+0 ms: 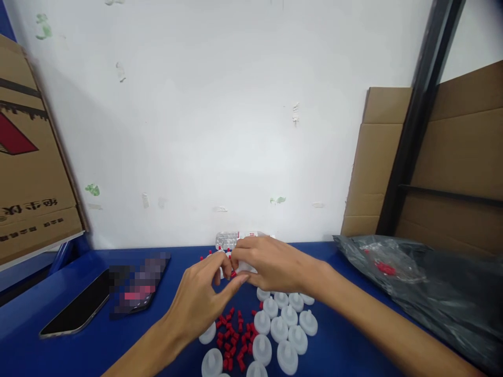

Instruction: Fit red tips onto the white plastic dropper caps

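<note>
Holding white pc, R hand partly hides btl.

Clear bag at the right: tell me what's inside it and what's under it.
Inside the clear bag are small red pieces. Under it lies dark plastic; whatever that covers can't be seen.

Wall bright, diffusely lit; soft shadow beside left box. Pixelation obscures one phone. Wide-angle stretching towards edges.
</note>
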Available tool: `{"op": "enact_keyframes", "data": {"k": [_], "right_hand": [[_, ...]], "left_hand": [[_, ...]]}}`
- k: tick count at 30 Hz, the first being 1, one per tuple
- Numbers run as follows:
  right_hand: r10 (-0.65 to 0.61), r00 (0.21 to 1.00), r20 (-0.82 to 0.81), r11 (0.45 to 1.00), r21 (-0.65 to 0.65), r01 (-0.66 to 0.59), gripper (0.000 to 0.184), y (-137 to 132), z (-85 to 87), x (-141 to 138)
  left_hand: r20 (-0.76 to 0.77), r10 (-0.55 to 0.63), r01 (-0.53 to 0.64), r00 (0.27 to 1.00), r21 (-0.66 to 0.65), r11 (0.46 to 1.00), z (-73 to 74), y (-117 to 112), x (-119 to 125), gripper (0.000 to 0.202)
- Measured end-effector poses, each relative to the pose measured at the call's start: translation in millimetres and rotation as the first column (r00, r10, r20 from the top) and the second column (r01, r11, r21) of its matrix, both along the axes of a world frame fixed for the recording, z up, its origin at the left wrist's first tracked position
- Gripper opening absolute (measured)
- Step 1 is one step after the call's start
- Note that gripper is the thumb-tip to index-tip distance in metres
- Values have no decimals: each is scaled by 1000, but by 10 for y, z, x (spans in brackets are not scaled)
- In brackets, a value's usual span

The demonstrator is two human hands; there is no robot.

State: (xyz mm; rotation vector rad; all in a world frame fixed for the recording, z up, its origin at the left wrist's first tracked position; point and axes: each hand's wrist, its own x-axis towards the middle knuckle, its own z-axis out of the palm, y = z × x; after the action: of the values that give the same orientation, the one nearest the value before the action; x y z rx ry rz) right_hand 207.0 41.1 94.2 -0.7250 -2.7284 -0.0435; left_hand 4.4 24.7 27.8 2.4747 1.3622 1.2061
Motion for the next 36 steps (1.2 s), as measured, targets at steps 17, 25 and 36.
{"op": "enact_keyframes", "data": {"k": [17,25,36], "right_hand": [[34,999,-8,994,103,-33,12,76,-103,-46],[28,996,-85,999,25,-26,29,166,-89,7],[-68,998,9,963,262,64,30,100,-49,10]], "left_hand": [[-136,-89,71,987,-132,989,-49,144,-81,39],[-42,-153,142,987,-192,971,15,61,-32,37],[372,-180,323,911,-368,872,-32,102,-9,54]]}}
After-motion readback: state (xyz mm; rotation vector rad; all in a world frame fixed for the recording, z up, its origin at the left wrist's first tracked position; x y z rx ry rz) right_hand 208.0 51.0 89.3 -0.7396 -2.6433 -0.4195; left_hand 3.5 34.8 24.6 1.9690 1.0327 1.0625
